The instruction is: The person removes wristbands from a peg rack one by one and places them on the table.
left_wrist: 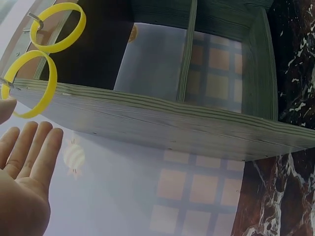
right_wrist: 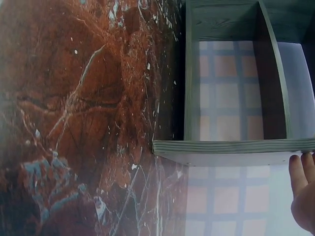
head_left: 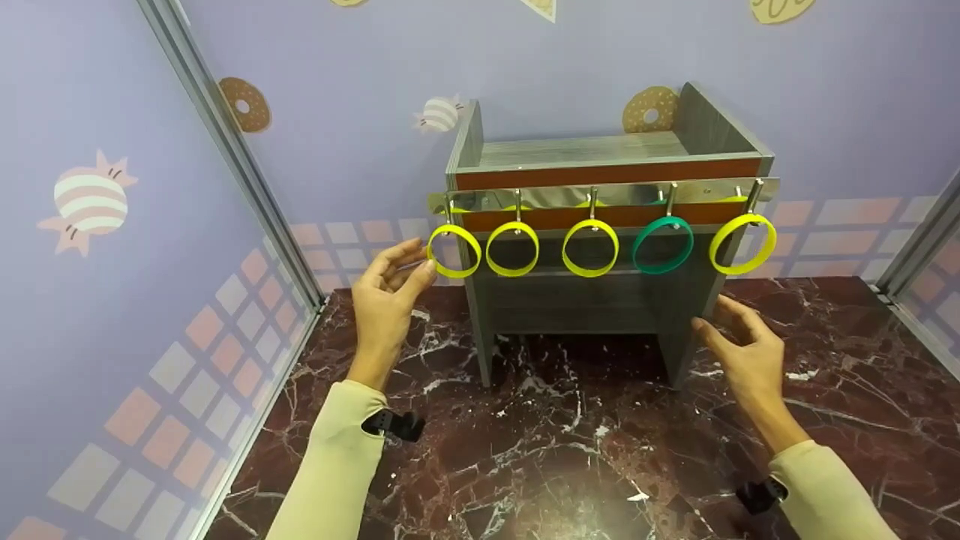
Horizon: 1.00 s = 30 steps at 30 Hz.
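Several yellow rings [head_left: 513, 274] and one green ring [head_left: 663, 268] hang in a row from metal hooks on a metal hook rail [head_left: 630, 193]. My left hand [head_left: 386, 289] is at the left edge of the leftmost yellow ring [left_wrist: 48, 93], thumb tip right by its rim, fingers extended and apart from the thumb. Lower on the other side, my right hand [head_left: 752, 358] has its fingertips at the right side panel of the grey wooden shelf [right_wrist: 226, 146]. Its fingers are loosely bent and hold nothing; only part of this hand shows in the right wrist view.
The shelf stands on a dark red marbled tabletop [head_left: 525, 457], with the rail across its upper front. Behind it is a purple patterned wall [head_left: 555, 75]. A metal frame post [head_left: 232, 142] runs along the left corner, beside a side wall panel [head_left: 97, 300].
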Each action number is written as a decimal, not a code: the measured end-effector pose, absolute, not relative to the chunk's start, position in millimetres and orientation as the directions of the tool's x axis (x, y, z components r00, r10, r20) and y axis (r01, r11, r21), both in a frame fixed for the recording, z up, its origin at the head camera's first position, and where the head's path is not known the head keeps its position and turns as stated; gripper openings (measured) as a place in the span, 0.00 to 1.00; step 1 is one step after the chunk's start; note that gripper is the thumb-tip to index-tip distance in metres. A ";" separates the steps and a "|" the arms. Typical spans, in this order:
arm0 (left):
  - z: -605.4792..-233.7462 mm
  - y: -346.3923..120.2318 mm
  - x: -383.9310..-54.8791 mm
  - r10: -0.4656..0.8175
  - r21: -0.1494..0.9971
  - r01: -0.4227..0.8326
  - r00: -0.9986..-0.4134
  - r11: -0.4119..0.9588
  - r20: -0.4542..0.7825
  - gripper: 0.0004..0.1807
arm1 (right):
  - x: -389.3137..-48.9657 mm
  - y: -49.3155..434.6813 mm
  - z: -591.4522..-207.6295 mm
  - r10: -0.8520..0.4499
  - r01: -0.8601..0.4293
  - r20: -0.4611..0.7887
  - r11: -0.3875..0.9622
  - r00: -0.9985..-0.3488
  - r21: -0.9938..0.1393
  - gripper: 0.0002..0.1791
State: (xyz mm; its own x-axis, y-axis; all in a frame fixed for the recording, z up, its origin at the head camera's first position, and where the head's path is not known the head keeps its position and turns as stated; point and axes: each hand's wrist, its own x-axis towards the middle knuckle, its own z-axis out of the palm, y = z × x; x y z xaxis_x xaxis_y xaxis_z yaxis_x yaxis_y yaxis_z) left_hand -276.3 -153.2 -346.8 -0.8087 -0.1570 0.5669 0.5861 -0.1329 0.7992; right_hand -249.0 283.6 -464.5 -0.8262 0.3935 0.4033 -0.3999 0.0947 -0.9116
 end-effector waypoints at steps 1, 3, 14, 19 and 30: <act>-347.0 -152.8 -276.9 -0.160 0.799 0.586 -0.809 -0.136 0.566 0.17 | -249.5 283.3 -464.9 0.398 -0.402 0.401 0.085 -0.825 -0.912 0.25; -347.1 -151.9 -277.7 -0.162 0.798 0.587 -0.808 -0.137 0.567 0.16 | -250.2 282.8 -465.8 0.405 -0.412 0.404 0.071 -0.820 -0.908 0.24; -346.9 -148.2 -278.7 -0.170 0.802 0.585 -0.808 -0.121 0.564 0.14 | -252.3 280.2 -468.1 0.429 -0.451 0.423 0.040 -0.798 -0.891 0.21; -345.7 -147.9 -278.1 -0.175 0.801 0.581 -0.812 -0.144 0.557 0.11 | -252.8 280.7 -469.0 0.426 -0.469 0.451 0.068 -0.784 -0.881 0.19; -336.8 -146.6 -273.4 -0.199 0.800 0.566 -0.822 -0.197 0.533 0.10 | -252.8 280.0 -471.8 0.423 -0.448 0.514 0.252 -0.746 -0.858 0.15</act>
